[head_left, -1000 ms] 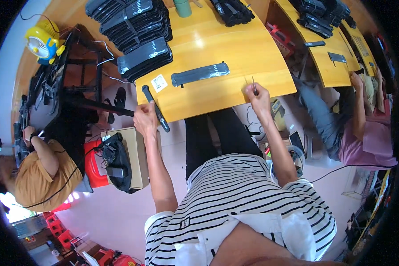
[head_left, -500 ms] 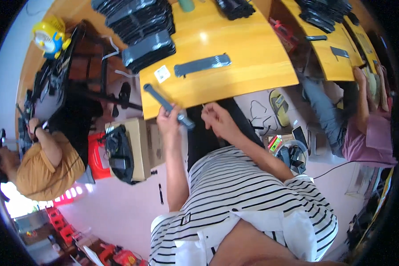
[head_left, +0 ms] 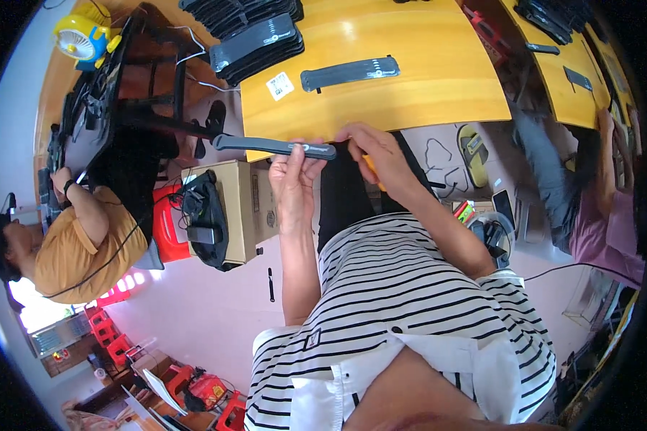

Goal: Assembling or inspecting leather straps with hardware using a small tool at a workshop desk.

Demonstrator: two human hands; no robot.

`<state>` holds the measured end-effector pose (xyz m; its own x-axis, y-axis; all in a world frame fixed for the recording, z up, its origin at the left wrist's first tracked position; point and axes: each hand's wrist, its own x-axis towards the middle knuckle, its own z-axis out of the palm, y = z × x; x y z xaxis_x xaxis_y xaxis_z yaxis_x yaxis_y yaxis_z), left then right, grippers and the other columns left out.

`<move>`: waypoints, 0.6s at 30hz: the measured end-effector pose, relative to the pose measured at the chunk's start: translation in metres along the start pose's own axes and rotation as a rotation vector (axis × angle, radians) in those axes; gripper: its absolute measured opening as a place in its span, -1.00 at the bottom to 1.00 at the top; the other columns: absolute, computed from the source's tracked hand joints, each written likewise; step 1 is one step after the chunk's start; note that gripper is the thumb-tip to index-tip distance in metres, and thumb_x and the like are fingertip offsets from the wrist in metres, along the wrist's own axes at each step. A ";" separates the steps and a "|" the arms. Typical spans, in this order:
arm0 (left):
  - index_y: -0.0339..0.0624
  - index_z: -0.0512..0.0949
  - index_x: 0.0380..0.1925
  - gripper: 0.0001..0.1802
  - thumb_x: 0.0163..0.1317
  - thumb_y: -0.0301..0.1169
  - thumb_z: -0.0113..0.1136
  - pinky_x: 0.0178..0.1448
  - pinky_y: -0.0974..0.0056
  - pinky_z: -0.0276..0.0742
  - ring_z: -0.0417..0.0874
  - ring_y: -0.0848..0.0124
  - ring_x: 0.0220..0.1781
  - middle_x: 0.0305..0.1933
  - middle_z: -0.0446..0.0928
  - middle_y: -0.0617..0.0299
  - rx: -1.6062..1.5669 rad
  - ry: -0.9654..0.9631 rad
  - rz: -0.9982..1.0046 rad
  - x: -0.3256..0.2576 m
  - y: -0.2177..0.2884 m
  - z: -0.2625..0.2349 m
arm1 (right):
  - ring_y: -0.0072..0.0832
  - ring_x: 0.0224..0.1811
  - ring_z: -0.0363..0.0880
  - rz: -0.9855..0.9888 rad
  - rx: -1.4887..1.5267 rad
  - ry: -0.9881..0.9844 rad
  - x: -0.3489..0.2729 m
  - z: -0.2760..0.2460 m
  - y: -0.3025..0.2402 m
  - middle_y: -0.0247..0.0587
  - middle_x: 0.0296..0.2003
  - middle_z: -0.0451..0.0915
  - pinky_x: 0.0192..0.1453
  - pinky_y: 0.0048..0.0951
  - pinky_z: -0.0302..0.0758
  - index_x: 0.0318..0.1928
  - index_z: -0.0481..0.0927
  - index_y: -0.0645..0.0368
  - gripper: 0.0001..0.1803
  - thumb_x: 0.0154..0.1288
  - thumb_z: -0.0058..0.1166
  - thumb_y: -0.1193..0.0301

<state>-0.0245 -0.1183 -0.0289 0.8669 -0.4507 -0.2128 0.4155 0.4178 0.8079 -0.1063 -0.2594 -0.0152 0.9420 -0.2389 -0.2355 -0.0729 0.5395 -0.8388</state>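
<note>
Head view: near the centre of the frame, just below the front edge of the yellow wooden table, the left hand has its fingers closed around the right end of a long, flat black strip, which reaches level toward the left of the frame. The right hand sits just beside that end, fingers curled shut on a small orange tool, fingertips touching the strip. On the table above lies a second black strip, beside a small white label and a stack of black strips at upper centre. A cardboard box stands left of the hands; a person in an orange shirt sits at far left.
</note>
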 end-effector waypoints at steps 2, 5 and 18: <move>-0.28 0.40 -0.18 -0.82 0.26 -0.43 0.00 -0.19 0.35 0.65 0.64 0.32 -0.23 -0.21 0.54 -0.08 0.010 -0.026 0.024 0.000 0.005 -0.002 | -0.74 -0.75 0.19 -0.121 -0.291 -0.008 -0.007 -0.005 -0.002 -0.42 -0.63 0.30 -0.68 -0.72 0.08 -0.10 0.46 0.20 -0.76 0.32 -0.23 0.43; -0.26 0.39 -0.17 -0.81 0.26 -0.43 0.00 -0.19 0.34 0.65 0.64 0.30 -0.23 -0.21 0.53 -0.11 0.030 -0.028 0.073 0.000 0.006 -0.001 | -0.70 -0.70 0.24 -0.256 -0.413 -0.036 -0.011 0.000 0.009 -0.41 -0.66 0.29 -0.60 -0.66 0.16 -0.01 0.43 0.20 -0.71 0.30 -0.24 0.46; -0.26 0.37 -0.17 -0.82 0.25 -0.44 0.01 -0.21 0.33 0.65 0.64 0.31 -0.24 -0.24 0.54 -0.08 0.066 -0.007 0.123 -0.003 0.008 0.004 | -0.10 -0.55 0.52 -0.333 -0.972 0.007 -0.019 0.010 0.002 0.02 -0.59 0.50 -0.47 -0.16 0.41 0.14 0.34 -0.08 -0.54 0.19 -0.09 0.47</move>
<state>-0.0249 -0.1165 -0.0199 0.9082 -0.4049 -0.1060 0.2868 0.4176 0.8622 -0.1211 -0.2455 -0.0073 0.9611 -0.2637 0.0819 -0.0447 -0.4414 -0.8962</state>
